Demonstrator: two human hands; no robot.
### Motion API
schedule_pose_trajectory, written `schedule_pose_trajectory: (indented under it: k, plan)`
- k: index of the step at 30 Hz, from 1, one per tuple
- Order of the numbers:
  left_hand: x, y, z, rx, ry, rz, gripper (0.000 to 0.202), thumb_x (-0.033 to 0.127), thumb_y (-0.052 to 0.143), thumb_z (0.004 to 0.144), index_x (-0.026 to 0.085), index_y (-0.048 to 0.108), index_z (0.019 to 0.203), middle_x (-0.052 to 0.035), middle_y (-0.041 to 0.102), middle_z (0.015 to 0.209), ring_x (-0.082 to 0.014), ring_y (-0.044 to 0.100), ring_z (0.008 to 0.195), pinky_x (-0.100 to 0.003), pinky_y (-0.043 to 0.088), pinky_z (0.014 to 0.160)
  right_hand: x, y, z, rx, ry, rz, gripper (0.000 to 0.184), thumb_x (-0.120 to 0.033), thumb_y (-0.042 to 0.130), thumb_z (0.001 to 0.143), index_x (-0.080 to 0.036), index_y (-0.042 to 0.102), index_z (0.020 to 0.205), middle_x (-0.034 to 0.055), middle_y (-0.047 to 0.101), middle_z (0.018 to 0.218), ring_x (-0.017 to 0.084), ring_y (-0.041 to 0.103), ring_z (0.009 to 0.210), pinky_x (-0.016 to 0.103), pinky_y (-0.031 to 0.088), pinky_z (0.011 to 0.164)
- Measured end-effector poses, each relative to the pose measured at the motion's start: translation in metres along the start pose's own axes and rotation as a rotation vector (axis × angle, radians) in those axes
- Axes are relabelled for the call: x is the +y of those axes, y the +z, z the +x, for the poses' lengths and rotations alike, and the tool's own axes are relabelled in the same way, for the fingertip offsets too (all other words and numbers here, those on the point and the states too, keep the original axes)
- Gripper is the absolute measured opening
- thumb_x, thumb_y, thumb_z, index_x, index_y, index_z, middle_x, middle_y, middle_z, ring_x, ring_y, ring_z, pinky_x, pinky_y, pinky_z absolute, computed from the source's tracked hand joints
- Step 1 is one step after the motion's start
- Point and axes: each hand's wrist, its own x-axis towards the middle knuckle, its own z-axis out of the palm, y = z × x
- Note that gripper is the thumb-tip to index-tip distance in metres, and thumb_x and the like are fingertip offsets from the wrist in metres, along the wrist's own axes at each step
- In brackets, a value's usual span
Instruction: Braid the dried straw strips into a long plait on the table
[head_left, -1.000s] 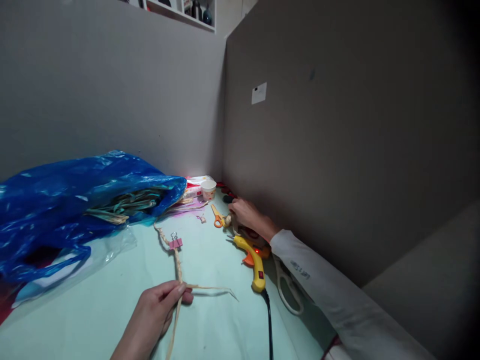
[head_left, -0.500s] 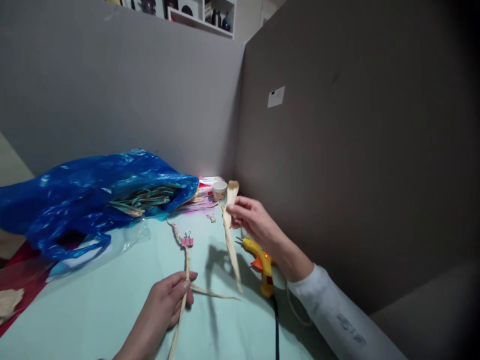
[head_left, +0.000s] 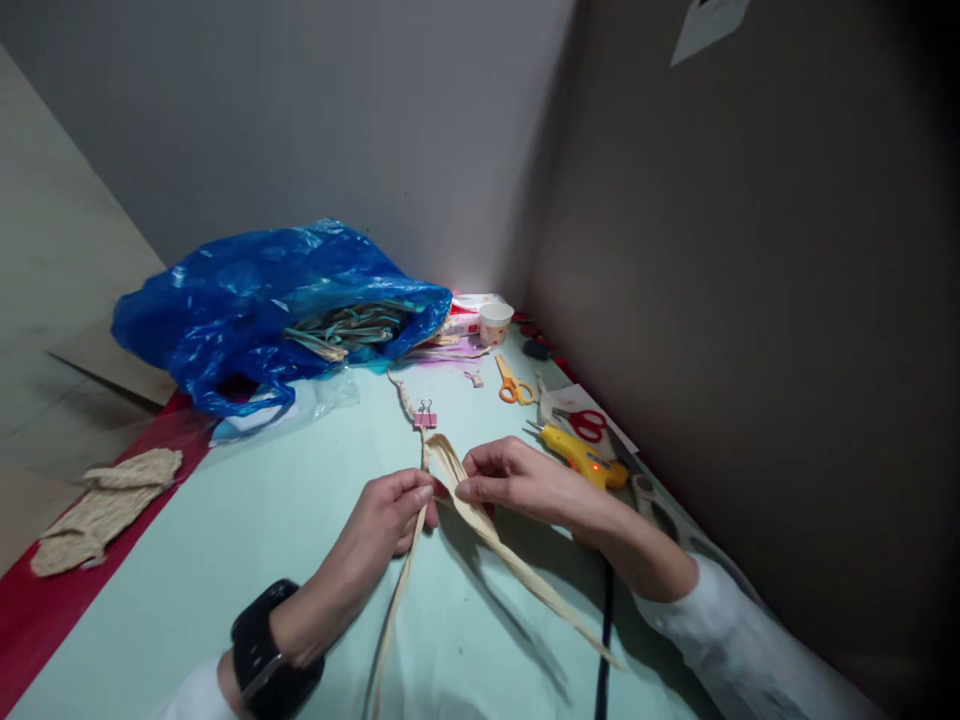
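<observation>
A thin braid of pale dried husk strips [head_left: 425,452] runs toward me from a pink binder clip [head_left: 425,420]. My left hand [head_left: 390,515] pinches the braid below the clip, and one loose strand trails from it toward the near edge. Between the thumb and fingers of my right hand [head_left: 517,482] is a wider husk strip [head_left: 510,555], its broad end beside the braid and its thin tail pointing to the lower right. The two hands are close together. Where the strip meets the braid, fingers hide the contact.
Behind on the left lies a blue plastic bag [head_left: 247,290] with husk strips inside. Orange scissors [head_left: 514,383], red-handled scissors [head_left: 589,425], a yellow glue gun [head_left: 577,452] and a paper cup [head_left: 495,323] stand to the right. A woven piece [head_left: 112,510] lies far left.
My right hand has brought the wide husk strip down and left, from above the glue gun to the braid beside my left hand. The view has tilted downward.
</observation>
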Motion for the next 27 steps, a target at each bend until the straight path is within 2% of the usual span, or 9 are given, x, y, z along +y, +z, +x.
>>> schedule_pose_trajectory:
  k: [3,5,9,14,18,23,27]
  plan:
    - [0.001,0.000,0.000,-0.006,0.002,0.042,0.033,0.043,0.060,0.079,0.014,0.054,0.064,0.0102,0.031,0.045,-0.0035,0.017,0.040,-0.021,0.010,0.042,0.004,0.005,0.000,-0.008,0.026,-0.120,0.028,-0.034,0.051,0.084,-0.016,0.050,0.062,-0.0042,0.045,0.054,0.008,0.036,0.052,0.022,0.026,0.047]
    - [0.002,0.000,0.000,0.004,-0.003,0.058,0.035,0.046,0.060,0.079,0.016,0.052,0.062,0.0115,0.025,0.044,-0.0041,0.016,0.040,-0.022,0.010,0.042,0.005,0.007,0.000,0.004,0.034,-0.200,0.032,-0.035,0.048,0.085,-0.016,0.047,0.060,-0.0043,0.042,0.052,0.008,0.035,0.051,0.023,0.025,0.048]
    - [0.001,0.000,0.000,0.031,-0.014,0.070,0.033,0.045,0.062,0.077,0.017,0.050,0.064,0.0113,0.025,0.045,-0.0046,0.018,0.040,-0.023,0.010,0.042,0.003,0.011,0.000,0.044,0.011,-0.323,0.033,-0.035,0.046,0.086,-0.017,0.045,0.058,-0.0041,0.042,0.052,0.009,0.035,0.052,0.024,0.024,0.050]
    - [0.003,0.001,-0.001,0.058,0.002,0.181,0.024,0.037,0.062,0.075,0.015,0.056,0.069,0.0093,0.033,0.045,-0.0054,0.024,0.041,-0.022,0.012,0.044,0.002,0.008,-0.001,-0.077,0.010,-0.247,0.029,-0.030,0.047,0.085,-0.017,0.046,0.059,-0.0030,0.051,0.056,0.009,0.039,0.052,0.024,0.027,0.051]
    - [0.009,0.004,-0.004,0.073,-0.003,0.158,0.021,0.034,0.062,0.073,0.014,0.058,0.069,0.0094,0.032,0.046,-0.0063,0.022,0.043,-0.023,0.012,0.045,0.003,0.006,0.000,0.068,0.005,-0.349,0.030,-0.030,0.047,0.085,-0.017,0.045,0.058,-0.0041,0.041,0.054,0.009,0.035,0.053,0.025,0.024,0.050]
    - [0.012,0.007,-0.005,0.056,0.002,0.093,0.016,0.028,0.068,0.066,0.013,0.063,0.071,0.0087,0.037,0.048,-0.0061,0.022,0.045,-0.022,0.013,0.045,0.001,0.017,0.005,0.190,-0.056,-0.373,0.018,-0.031,0.052,0.084,-0.016,0.061,0.081,-0.0025,0.056,0.066,0.010,0.045,0.060,0.022,0.029,0.055]
    - [0.011,0.006,-0.003,0.053,-0.011,0.088,0.012,0.024,0.069,0.065,0.014,0.063,0.069,0.0093,0.039,0.048,-0.0060,0.023,0.045,-0.022,0.016,0.046,0.000,0.024,0.008,0.297,-0.031,-0.424,0.014,-0.024,0.052,0.080,-0.015,0.062,0.076,-0.0025,0.056,0.060,0.009,0.044,0.055,0.022,0.028,0.053]
